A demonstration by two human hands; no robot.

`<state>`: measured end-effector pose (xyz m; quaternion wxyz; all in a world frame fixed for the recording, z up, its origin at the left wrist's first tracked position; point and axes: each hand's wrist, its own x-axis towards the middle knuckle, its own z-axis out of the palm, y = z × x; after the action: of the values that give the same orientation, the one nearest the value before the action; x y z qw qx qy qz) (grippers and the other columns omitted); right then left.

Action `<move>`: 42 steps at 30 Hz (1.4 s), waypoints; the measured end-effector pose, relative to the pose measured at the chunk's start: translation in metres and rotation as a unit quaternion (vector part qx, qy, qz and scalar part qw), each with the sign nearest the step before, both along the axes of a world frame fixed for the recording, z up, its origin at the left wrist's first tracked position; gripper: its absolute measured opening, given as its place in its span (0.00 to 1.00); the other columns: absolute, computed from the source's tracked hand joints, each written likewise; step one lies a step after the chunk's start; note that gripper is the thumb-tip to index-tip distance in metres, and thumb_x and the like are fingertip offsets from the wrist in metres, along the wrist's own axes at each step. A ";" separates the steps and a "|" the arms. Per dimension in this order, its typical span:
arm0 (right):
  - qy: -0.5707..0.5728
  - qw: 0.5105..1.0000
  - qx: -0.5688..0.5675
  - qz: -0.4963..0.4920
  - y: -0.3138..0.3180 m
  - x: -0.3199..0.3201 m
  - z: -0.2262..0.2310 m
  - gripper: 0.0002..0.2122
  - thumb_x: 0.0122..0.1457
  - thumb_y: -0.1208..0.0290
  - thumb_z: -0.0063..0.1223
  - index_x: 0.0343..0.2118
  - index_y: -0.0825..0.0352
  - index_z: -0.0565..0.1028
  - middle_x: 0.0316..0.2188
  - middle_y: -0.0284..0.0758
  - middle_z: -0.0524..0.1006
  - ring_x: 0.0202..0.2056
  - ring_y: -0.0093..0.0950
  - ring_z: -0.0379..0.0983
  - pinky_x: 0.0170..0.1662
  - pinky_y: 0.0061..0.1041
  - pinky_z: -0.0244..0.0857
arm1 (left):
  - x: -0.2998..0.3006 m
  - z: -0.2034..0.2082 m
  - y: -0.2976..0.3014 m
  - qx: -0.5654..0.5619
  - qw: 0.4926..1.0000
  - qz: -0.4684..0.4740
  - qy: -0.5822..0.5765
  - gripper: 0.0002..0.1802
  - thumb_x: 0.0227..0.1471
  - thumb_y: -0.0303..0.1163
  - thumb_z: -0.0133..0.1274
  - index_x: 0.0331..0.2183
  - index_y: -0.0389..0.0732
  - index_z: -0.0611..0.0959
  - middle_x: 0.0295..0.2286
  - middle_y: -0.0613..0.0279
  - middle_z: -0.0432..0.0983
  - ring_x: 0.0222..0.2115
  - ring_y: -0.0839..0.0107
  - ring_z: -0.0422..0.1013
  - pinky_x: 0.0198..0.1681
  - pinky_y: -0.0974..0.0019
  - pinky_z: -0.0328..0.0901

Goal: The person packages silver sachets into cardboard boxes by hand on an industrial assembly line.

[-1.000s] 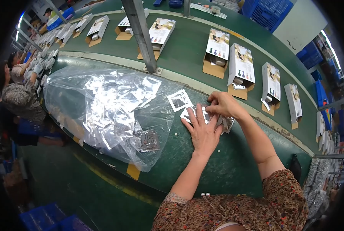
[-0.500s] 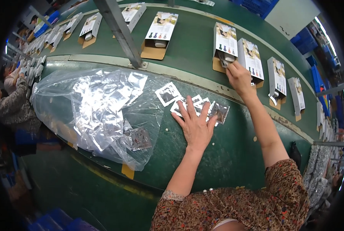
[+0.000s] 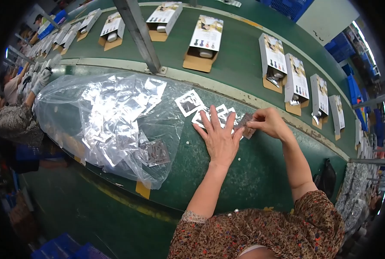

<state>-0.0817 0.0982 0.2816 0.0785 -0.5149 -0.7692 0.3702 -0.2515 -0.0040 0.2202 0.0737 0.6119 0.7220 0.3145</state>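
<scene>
My left hand (image 3: 221, 142) lies flat with fingers spread over a row of small square foil packets (image 3: 189, 103) on the green worktable. To its right, my right hand (image 3: 271, 123) pinches a dark-faced foil packet (image 3: 247, 134) between thumb and fingertips, close beside my left thumb. The far end of that packet is still near the tabletop, and I cannot tell whether it touches it. Beyond the table rail stands a tilted printed white carton (image 3: 273, 52) with its brown end flap open and a shiny packet at its mouth.
A large clear plastic bag (image 3: 45, 99) full of foil packets covers the table's left. More open cartons (image 3: 204, 32) line the green belt behind the rail (image 3: 227, 89). A metal post (image 3: 136, 34) rises at the rail. At far left, a person's gloved hand (image 3: 41, 80) shows.
My right hand has come back from a carton on the belt to the packets and now grips one. The cartons have shifted to the right. My left hand stays put.
</scene>
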 end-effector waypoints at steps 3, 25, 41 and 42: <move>0.104 0.990 -0.028 -0.092 -0.005 -0.002 0.015 0.09 0.51 0.71 0.61 0.27 0.75 0.79 0.17 0.32 0.75 0.21 0.17 0.68 0.26 0.21 0.63 | -0.001 0.000 -0.011 -0.006 1.000 -0.004 -0.002 0.27 0.50 0.50 0.58 0.51 0.56 0.76 0.61 0.43 0.49 0.62 0.35 0.40 0.58 0.24 0.36; -0.098 0.989 0.103 0.025 -0.009 -0.049 -0.014 0.20 0.39 0.60 0.70 0.27 0.73 0.78 0.24 0.42 0.78 0.26 0.33 0.76 0.30 0.31 0.67 | -0.016 -0.017 -0.010 0.005 1.000 0.007 0.000 0.31 0.44 0.53 0.61 0.51 0.57 0.76 0.60 0.44 0.50 0.62 0.35 0.40 0.58 0.24 0.36; 0.162 0.903 0.397 -0.038 0.089 -0.088 -0.012 0.04 0.52 0.77 0.59 0.30 0.67 0.76 0.24 0.36 0.74 0.23 0.29 0.72 0.28 0.26 0.66 | -0.009 -0.004 -0.004 -0.008 0.999 -0.040 0.008 0.47 0.47 0.54 0.58 0.61 0.38 0.61 0.61 0.44 0.48 0.63 0.40 0.40 0.60 0.26 0.36; 0.100 0.889 0.447 -0.014 0.104 -0.087 -0.022 0.04 0.52 0.77 0.58 0.30 0.66 0.75 0.26 0.37 0.74 0.24 0.33 0.73 0.29 0.30 0.66 | 0.001 -0.004 -0.002 -0.012 0.998 -0.053 0.012 0.47 0.48 0.54 0.58 0.60 0.37 0.61 0.62 0.45 0.48 0.63 0.40 0.40 0.60 0.27 0.35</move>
<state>-0.1683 0.2027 0.2593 0.3820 -0.3964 -0.8341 0.0359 -0.2508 -0.0061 0.2157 0.0892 0.6517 0.6933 0.2944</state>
